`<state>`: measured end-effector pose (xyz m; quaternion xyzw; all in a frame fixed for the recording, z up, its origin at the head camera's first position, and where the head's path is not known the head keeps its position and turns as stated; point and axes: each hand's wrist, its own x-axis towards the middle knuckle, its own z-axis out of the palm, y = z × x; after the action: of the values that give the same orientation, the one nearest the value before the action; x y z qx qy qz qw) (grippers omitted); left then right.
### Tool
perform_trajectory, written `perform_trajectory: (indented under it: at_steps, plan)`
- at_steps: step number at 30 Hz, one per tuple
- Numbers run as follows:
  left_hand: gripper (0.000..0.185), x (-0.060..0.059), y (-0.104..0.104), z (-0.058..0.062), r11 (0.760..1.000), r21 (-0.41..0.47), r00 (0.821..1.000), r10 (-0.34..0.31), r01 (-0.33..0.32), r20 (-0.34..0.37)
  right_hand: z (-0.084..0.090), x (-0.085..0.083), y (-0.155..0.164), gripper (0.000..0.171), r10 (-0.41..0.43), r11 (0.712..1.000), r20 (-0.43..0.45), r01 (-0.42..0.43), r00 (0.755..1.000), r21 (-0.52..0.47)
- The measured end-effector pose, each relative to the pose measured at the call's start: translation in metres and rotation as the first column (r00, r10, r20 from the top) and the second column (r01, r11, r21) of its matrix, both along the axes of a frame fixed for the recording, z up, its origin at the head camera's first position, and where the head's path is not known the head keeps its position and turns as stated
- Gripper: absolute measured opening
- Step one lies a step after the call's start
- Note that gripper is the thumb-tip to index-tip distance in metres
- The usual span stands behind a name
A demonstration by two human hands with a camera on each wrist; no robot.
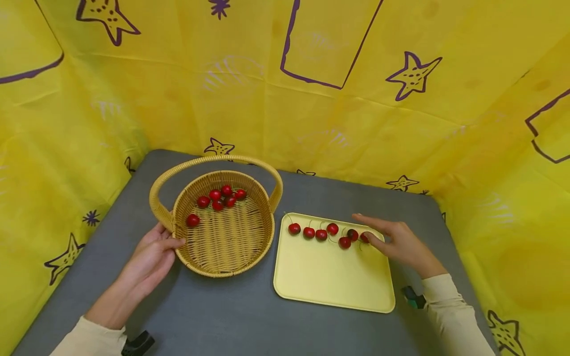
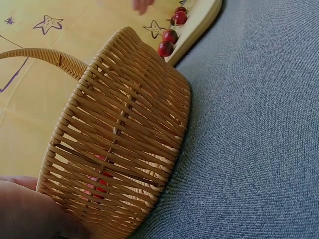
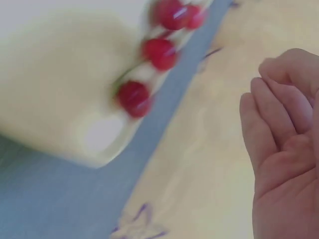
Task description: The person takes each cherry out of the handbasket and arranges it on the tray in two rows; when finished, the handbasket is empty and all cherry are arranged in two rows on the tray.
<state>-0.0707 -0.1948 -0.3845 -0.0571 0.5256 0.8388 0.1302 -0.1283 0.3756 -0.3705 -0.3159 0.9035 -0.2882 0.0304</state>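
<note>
My left hand [image 1: 151,254] holds the rim of a round wicker basket [image 1: 231,242], its thumb over the edge. Several red cherries [image 1: 217,205] lie in the basket, mostly toward its back. To the right, a pale yellow tray [image 1: 329,282] carries several more cherries [image 1: 321,235] with thin stems, in a loose row near its far edge. Over the tray's right end hovers my right hand [image 1: 403,242], the thumb partly in front of the rightmost cherry [image 1: 364,238]. In the right wrist view, no cherry shows between the right hand's loosely bent fingers [image 3: 269,112].
A grey cloth-covered table [image 1: 213,316] lies under everything. Yellow fabric [image 1: 249,113] with purple starfish drawings rises behind it and at both sides. The basket's tall arched handle [image 1: 218,158] stands upright over its back.
</note>
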Motion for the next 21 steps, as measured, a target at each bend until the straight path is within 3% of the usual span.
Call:
perform_trajectory:
  at_steps: [5,11,17,21]
  plan:
    - [0.093,0.001,0.0,0.001,1.0,0.002,1.0,0.005,-0.005,-0.007,0.023,0.003,-0.042,0.058,0.067,0.989,0.015,-0.064,0.998,-0.135]
    - [0.094,0.0,0.002,0.002,1.0,-0.007,1.0,0.017,-0.016,0.003,0.042,0.004,-0.091,0.055,0.127,0.951,0.026,-0.114,0.992,-0.288]
    - [0.094,0.001,0.002,0.002,1.0,-0.007,1.0,0.027,-0.027,0.012,0.052,-0.004,-0.133,0.051,0.163,0.925,-0.018,-0.159,0.986,-0.344]
    - [0.093,0.001,0.003,0.003,1.0,-0.002,1.0,0.026,-0.026,0.016,0.054,-0.007,-0.157,0.047,0.19,0.903,0.006,-0.172,0.982,-0.394]
